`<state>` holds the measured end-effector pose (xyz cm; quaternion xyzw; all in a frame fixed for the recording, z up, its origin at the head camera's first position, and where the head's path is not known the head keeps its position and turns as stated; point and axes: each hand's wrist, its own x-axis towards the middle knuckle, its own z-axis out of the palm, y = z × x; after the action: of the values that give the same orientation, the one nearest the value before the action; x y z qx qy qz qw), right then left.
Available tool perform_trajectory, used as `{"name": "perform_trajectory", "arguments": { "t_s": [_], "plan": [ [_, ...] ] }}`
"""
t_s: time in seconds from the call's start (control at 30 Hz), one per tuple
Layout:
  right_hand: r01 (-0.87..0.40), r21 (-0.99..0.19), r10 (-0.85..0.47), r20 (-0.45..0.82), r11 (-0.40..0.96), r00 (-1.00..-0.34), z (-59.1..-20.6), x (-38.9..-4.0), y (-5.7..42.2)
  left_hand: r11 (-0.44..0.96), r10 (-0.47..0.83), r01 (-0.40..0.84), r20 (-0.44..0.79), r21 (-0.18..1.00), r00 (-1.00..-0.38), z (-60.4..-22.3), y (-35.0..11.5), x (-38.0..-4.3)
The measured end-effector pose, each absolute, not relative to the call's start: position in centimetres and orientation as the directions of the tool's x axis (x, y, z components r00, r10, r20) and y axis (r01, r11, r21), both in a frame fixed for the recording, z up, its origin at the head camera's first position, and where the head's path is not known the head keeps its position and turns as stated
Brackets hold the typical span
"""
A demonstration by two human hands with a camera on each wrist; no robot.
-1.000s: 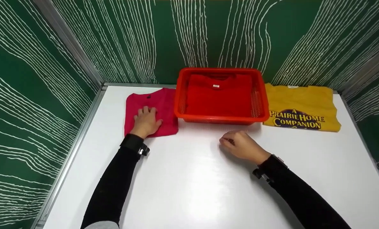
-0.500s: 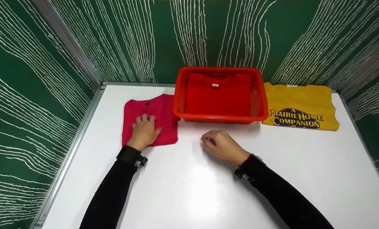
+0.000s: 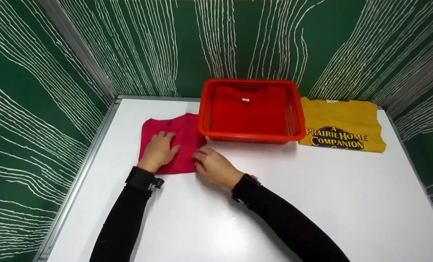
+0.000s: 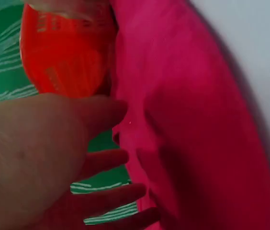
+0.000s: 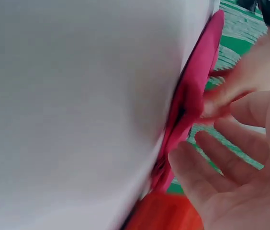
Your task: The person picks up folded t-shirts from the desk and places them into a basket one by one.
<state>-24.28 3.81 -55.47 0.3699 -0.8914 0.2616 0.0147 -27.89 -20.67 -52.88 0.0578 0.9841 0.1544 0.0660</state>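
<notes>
A folded pink T-shirt (image 3: pixel 186 140) lies on the white table, its dark neck label at the far edge. My left hand (image 3: pixel 159 151) rests on its left part with the fingers spread; in the left wrist view the fingertips (image 4: pixel 137 190) meet the cloth. At the shirt's right edge is my right hand (image 3: pixel 218 167). In the right wrist view its fingers (image 5: pixel 190 165) are loosely bent beside the cloth, with nothing pinched between them. The orange-red plastic basket (image 3: pixel 252 138) holds a folded red T-shirt (image 3: pixel 249 114) and stands just right of the pink one.
A folded yellow T-shirt (image 3: pixel 340 118) with printed lettering lies right of the basket. Green walls (image 3: pixel 187 47) with white lines enclose the table (image 3: pixel 209 225) at the back and sides. Metal framing (image 3: pixel 92 149) runs along the left edge.
The pink T-shirt has slid toward me under my left hand, away from the back wall. My right hand has moved left, from in front of the basket to the shirt's right edge.
</notes>
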Motion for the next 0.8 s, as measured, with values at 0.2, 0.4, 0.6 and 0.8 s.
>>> {"name": "perform_trajectory", "arguments": {
  "t_s": [0.2,0.4,0.6,0.8],
  "plan": [
    [-0.616,-0.469,-0.64,0.131,0.633,-0.757,-55.0,-25.9,0.0,0.97,0.056,0.036,-0.077,0.239,-0.995,-52.7,-21.7,-30.6],
    [-0.497,-0.472,-0.537,0.057,0.728,-0.841,-58.4,-28.3,-2.0,0.978,0.053,0.024,-0.132,0.209,-0.99,-53.6,-22.5,-31.3],
    [-0.462,-0.359,-0.506,-0.035,0.811,-0.862,-57.1,-27.8,-2.7,0.98,0.072,0.044,-0.142,0.192,-0.987,-53.7,-22.8,-30.4],
    [-0.495,-0.297,-0.537,-0.08,0.817,-0.839,-55.0,-27.6,-1.9,0.977,0.104,0.063,-0.194,0.206,-0.975,-52.6,-22.8,-30.7]
  ]
}}
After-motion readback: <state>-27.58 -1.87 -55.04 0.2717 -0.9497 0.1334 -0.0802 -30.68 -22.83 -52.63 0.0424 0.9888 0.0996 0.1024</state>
